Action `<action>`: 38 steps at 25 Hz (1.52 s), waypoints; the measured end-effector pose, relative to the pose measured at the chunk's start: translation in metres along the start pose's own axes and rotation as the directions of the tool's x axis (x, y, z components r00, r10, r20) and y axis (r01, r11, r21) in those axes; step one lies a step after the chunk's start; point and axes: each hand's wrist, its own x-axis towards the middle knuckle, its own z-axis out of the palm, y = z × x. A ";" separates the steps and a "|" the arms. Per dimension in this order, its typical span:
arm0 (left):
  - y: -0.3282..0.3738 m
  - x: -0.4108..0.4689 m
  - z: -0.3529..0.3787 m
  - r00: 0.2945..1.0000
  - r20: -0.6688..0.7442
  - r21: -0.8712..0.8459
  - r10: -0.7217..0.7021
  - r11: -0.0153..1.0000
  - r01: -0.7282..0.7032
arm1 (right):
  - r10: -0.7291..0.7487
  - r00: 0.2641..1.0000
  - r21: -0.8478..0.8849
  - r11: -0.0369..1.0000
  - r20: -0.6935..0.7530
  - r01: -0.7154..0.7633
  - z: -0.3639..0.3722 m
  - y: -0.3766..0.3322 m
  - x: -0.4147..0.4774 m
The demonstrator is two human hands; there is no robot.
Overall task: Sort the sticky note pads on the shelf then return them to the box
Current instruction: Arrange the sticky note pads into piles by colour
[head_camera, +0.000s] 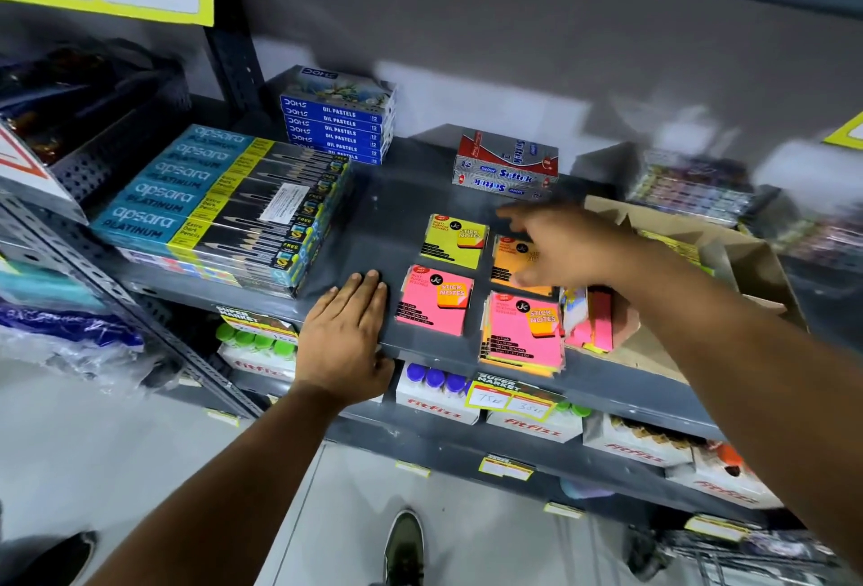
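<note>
Sticky note pads lie on the grey shelf (387,212): a yellow pad (454,241) at the back, an orange pad (506,265) beside it, a pink pad (434,299) in front, and a stack topped by a pink pad (522,333) at the shelf's front edge. More pink pads (589,318) lie at the mouth of the cardboard box (766,265) on the right. My left hand (348,335) rests flat on the shelf edge, left of the pink pad, holding nothing. My right hand (567,245) is blurred, fingers spread, hovering over the orange pad and partly hiding it.
Apsara pencil boxes (219,207) fill the shelf's left side. Oil pastel boxes (338,123) and red-and-silver Saftek boxes (506,165) stand at the back. Fitfizz boxes with bottles (436,391) sit on the shelf below. Blurred packs (691,186) lie behind the box.
</note>
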 end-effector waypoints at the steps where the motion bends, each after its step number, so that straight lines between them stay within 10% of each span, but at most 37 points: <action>1: 0.000 0.000 0.000 1.000 0.002 0.000 -0.003 1.000 0.003 | -0.055 0.997 -0.008 0.998 0.047 0.055 0.002 -0.004 -0.014; 7: 0.004 0.000 -0.002 1.000 0.012 0.009 -0.020 1.000 0.020 | -0.035 0.993 -0.262 0.963 0.115 0.064 0.049 -0.013 -0.045; 17: 0.002 0.000 -0.002 1.000 0.010 -0.005 -0.014 1.000 0.015 | -0.061 0.992 -0.098 0.994 -0.114 0.050 0.001 -0.050 -0.013; 38: 0.003 0.001 -0.004 1.000 0.006 -0.018 -0.001 1.000 0.001 | -0.037 0.998 0.010 0.999 -0.055 0.037 0.027 -0.061 0.016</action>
